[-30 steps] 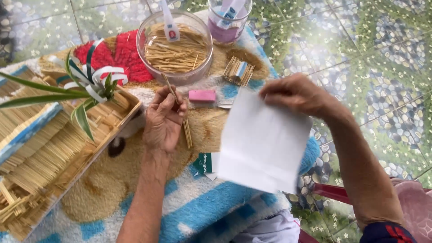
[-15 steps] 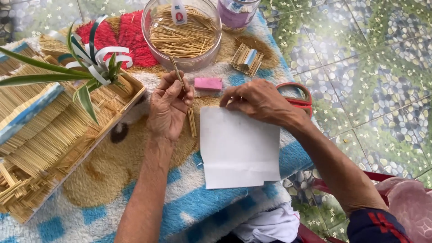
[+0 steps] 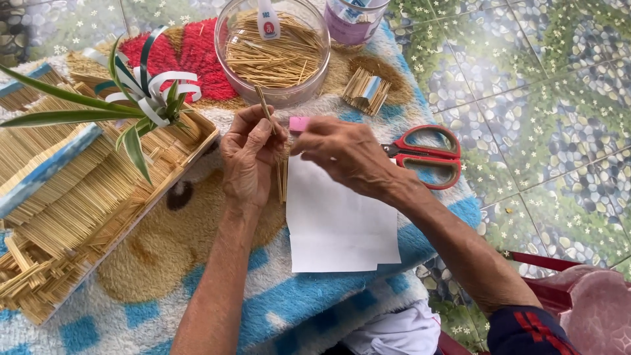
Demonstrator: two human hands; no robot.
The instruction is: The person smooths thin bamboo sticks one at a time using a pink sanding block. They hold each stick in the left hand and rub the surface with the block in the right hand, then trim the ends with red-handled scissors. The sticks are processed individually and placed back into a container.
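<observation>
- Left hand (image 3: pixel 250 154): bare, no ring, no glove; knuckles creased, veins showing.
- Left forearm: bare to frame edge, no sleeve, no watch or band.
- Right hand (image 3: pixel 345 154): bare, no ring; skin wrinkled over knuckles, short nails.
- Right forearm: bare up to approx. the elbow, lean, tendons visible.
- Sleeve (image 3: pixel 526 332): at right elbow, dark navy w/ red stripes, short cut; only a corner in view.
- White cloth (image 3: pixel 397 332): at bottom edge by the lap, prob. garment; can't tell which.
</observation>
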